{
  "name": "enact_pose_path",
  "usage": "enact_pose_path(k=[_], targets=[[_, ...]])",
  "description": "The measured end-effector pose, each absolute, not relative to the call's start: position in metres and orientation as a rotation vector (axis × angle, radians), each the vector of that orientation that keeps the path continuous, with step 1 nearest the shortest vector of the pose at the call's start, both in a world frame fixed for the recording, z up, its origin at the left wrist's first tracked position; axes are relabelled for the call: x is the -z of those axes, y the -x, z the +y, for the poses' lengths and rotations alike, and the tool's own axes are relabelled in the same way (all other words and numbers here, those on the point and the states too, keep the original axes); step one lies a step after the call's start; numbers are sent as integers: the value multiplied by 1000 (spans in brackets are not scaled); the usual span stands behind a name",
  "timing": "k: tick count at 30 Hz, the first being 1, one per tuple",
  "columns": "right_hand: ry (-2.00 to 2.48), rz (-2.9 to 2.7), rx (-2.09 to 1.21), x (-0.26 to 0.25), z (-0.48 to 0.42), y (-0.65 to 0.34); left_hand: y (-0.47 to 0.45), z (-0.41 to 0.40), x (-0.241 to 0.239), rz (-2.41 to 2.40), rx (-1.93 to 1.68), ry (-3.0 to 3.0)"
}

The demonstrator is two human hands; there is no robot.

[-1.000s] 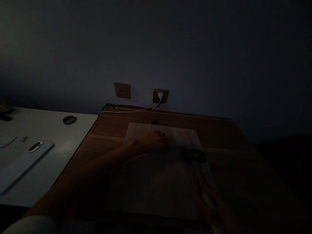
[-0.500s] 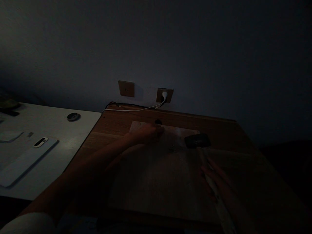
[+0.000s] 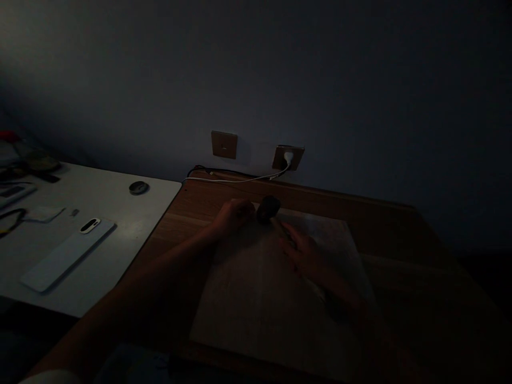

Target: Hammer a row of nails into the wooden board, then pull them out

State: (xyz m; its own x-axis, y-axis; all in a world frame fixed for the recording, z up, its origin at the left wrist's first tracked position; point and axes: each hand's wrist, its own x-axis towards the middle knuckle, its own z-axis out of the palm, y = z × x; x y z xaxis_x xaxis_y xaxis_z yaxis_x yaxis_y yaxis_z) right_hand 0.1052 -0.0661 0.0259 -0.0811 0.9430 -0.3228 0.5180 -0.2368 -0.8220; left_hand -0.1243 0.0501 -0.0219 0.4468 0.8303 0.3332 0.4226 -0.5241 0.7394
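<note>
The room is very dark. A pale wooden board (image 3: 260, 304) lies on a brown wooden table (image 3: 188, 213). My left hand (image 3: 234, 214) rests with curled fingers at the board's far left corner; what it pinches, if anything, is too dark to make out. My right hand (image 3: 304, 253) is wrapped round the handle of a hammer, whose dark head (image 3: 268, 208) sits just right of my left hand's fingers, near the board's far edge.
A white table (image 3: 80, 213) stands to the left with a white phone (image 3: 68, 253), a small round dark object (image 3: 138, 187) and other small items. On the wall are a switch plate (image 3: 224, 144) and a socket (image 3: 288, 158) with a white cable.
The hammer head has swung from the board's right side leftwards to beside my left hand. My right hand moved up and left with it. The view shifted left.
</note>
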Motion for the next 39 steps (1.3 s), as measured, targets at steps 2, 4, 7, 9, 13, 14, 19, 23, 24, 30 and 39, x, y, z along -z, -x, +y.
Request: enact_pose_path(k=[2, 4, 7, 9, 13, 14, 19, 23, 24, 30, 39], targets=[[1781, -1582, -1255, -24, -67, -104, 124, 50, 24, 1054, -922, -2135], [1817, -1590, -1251, -25, -66, -104, 124, 49, 24, 1070, -912, -2133], [1813, -1611, -1384, -31, -61, -105, 123, 47, 22, 1069, -898, -2147], [1756, -1594, -1530, -37, -53, -105, 122, 46, 21, 1063, -898, -2155], [1807, -1587, -1536, -49, -41, -106, 122, 46, 20, 1032, -891, -2191], [1845, -1602, -1497, -51, -39, -106, 122, 46, 20, 1023, -886, -2208], [1871, -1726, -1361, -54, -39, -105, 122, 46, 22, 1020, -862, -2235], [1843, -1716, -1267, -49, -37, -101, 122, 45, 24, 1038, -892, -2212], [1824, -1718, -1240, -50, -35, -100, 122, 45, 24, 1048, -893, -2210], [1707, -1712, -1132, -71, -26, -103, 122, 45, 25, 1044, -885, -2221], [1744, -1839, -1040, -56, -41, -89, 122, 47, 27, 1094, -901, -2106]])
